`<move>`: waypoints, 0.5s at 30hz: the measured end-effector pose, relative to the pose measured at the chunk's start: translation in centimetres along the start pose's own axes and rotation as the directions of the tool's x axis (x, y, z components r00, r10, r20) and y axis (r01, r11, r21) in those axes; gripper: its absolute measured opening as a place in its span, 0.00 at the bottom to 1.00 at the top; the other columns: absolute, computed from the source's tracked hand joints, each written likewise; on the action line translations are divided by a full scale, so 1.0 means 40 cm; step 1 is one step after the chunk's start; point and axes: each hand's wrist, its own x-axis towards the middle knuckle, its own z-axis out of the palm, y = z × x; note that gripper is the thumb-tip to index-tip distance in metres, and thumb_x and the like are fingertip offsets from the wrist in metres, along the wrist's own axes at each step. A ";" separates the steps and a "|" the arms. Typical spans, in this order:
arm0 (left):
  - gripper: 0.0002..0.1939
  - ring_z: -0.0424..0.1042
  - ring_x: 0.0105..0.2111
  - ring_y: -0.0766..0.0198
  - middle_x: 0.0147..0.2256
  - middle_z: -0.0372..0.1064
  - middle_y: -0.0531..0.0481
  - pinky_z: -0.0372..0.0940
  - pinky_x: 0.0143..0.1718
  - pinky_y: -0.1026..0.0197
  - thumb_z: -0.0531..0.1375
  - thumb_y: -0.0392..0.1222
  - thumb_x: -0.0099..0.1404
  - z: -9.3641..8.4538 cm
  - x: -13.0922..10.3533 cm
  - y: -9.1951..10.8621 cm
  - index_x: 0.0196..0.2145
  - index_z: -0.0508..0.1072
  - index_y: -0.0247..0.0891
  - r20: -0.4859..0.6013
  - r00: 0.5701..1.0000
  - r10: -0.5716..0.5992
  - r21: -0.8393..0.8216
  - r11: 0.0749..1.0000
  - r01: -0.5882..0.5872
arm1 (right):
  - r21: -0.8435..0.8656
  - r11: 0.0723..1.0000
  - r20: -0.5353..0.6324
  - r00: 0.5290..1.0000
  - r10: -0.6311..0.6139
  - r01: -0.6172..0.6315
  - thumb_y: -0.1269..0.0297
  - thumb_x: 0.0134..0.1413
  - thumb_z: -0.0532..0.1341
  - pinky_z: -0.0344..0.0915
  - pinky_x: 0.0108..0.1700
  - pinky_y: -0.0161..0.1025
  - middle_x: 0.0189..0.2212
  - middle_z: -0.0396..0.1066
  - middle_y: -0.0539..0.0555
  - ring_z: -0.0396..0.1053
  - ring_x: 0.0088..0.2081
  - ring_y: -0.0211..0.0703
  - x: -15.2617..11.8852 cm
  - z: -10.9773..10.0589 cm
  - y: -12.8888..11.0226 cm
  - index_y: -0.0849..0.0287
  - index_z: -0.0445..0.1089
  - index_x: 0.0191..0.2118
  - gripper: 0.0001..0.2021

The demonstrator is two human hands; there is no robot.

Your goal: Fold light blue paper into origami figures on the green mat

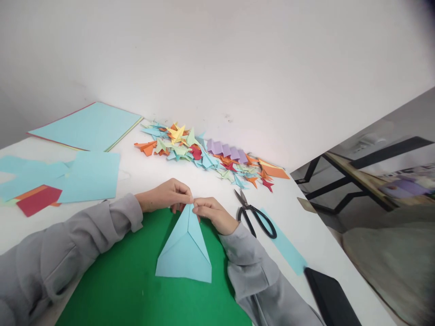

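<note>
A light blue folded sheet of paper (pixel 185 253) lies over a green mat (pixel 129 280), its narrow tip pointing away from me and its wide end toward me. Creases meet along its middle, and the side flaps are folded inward. My left hand (pixel 166 194) pinches the tip from the left, thumb and forefinger closed on the paper. From the right, my right hand (pixel 214 213) grips the paper just below that tip, its fingers closed too. Some fingertips are hidden behind the paper.
Many small folded paper figures (pixel 207 158) are heaped along the wall. Black-handled scissors (pixel 253 213) and a blue strip (pixel 285 242) lie at right, near a black flat object (pixel 331 294). Stacked coloured sheets (pixel 91 127), blue pieces (pixel 90 176) and a red piece (pixel 39 201) are at left.
</note>
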 end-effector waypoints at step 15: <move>0.08 0.63 0.16 0.70 0.19 0.62 0.53 0.60 0.16 0.66 0.60 0.39 0.50 0.004 0.007 -0.013 0.19 0.69 0.33 -0.242 0.970 0.028 -0.286 0.953 -0.099 | 0.063 0.998 -0.225 0.974 -0.015 0.030 0.62 0.40 0.56 0.37 0.20 0.34 0.12 0.45 0.42 0.42 0.16 0.30 0.008 0.009 0.013 0.58 0.55 0.14 0.12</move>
